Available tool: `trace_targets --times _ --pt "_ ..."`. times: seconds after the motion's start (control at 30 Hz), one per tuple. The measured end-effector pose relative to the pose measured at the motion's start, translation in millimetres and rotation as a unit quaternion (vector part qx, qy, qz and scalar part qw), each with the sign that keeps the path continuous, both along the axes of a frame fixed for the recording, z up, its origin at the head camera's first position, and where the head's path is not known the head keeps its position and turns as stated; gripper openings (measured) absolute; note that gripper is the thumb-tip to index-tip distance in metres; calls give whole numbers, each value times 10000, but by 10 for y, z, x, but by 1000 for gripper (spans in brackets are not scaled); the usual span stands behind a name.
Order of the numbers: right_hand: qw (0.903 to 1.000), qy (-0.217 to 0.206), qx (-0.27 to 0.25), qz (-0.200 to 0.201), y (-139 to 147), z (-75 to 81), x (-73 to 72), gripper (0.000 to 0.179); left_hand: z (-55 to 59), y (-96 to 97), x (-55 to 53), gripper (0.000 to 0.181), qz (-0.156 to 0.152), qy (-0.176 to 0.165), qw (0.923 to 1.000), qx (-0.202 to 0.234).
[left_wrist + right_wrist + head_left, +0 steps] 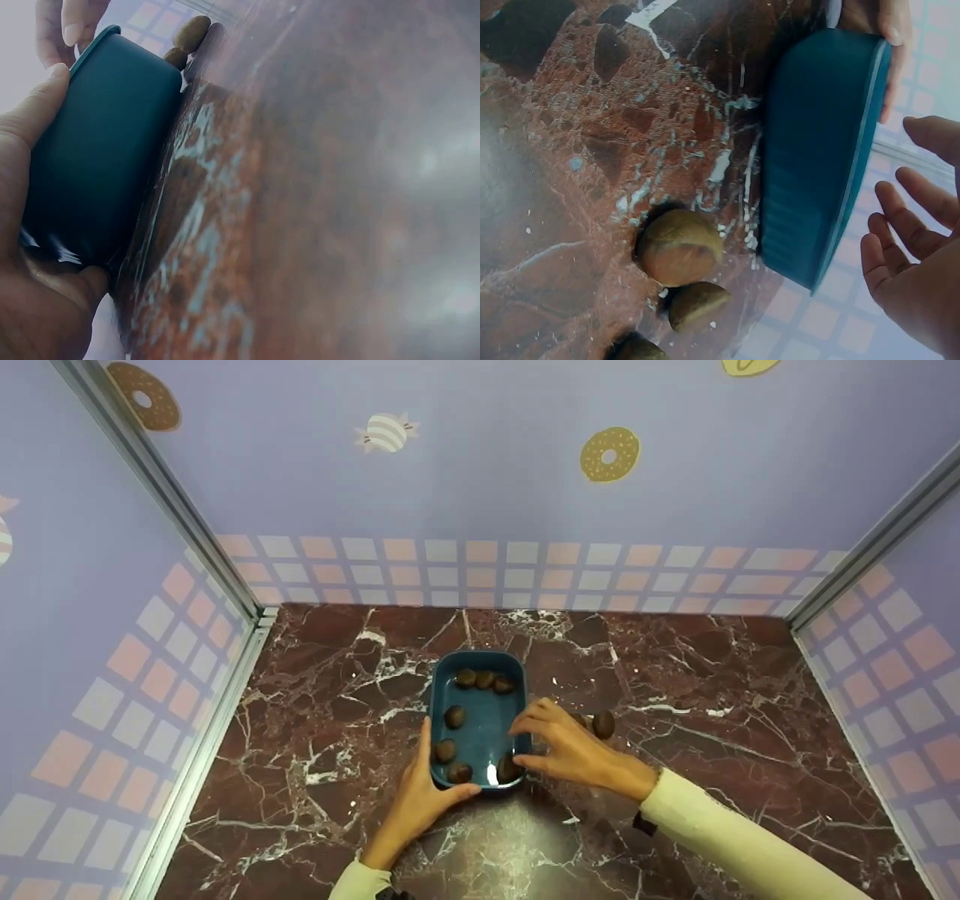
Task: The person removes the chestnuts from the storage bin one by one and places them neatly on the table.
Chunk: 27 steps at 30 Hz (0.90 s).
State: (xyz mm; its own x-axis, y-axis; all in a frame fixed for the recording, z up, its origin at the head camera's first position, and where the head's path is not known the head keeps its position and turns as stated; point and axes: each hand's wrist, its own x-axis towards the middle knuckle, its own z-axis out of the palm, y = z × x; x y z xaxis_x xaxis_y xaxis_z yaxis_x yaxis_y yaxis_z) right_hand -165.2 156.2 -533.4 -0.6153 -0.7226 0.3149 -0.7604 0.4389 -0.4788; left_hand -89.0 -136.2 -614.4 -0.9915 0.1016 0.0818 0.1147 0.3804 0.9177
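A teal rectangular dish point(486, 727) stands on the marbled surface. Inside it lie several brown chestnuts: three in a row point(485, 680) at the far end, others along the left side and one point(508, 767) in the near right corner. My left hand point(418, 799) holds the dish at its near left corner, fingers along the side and thumb at the near edge. Over the right rim hovers my right hand point(574, 750), its thumb close to the near right chestnut. Seen from the right wrist, that hand's fingers point(915, 232) are loosely bent, apart, with nothing between them.
Right of the dish, more chestnuts point(603, 724) lie on the marbled surface point(712, 780), partly hidden by my right hand in the head view. The right wrist view shows a large one point(679, 247) and smaller ones beside it. Patterned lilac walls point(480, 495) enclose the surface.
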Motion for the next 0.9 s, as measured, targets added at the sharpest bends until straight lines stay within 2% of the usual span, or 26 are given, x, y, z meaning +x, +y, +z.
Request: trace_targets --times 0.13,0.3,0.43,0.7,0.9 --pt "9994 -179 55 282 -47 -51 -54 34 -8 0 0 141 8 54 10000 -66" --pt "9971 -190 180 718 -106 -86 -139 35 -20 -4 -2 142 34 99 9998 -140" --pt "9941 -289 436 953 -155 -97 -197 35 -18 -2 2 142 74 120 9998 -135" --pt "9847 -775 1186 1019 -232 -80 -263 39 -32 6 1 142 93 165 9997 -148" --pt "9785 -926 1545 1005 -281 -75 -319 41 -11 6 6 141 43 219 9997 1"
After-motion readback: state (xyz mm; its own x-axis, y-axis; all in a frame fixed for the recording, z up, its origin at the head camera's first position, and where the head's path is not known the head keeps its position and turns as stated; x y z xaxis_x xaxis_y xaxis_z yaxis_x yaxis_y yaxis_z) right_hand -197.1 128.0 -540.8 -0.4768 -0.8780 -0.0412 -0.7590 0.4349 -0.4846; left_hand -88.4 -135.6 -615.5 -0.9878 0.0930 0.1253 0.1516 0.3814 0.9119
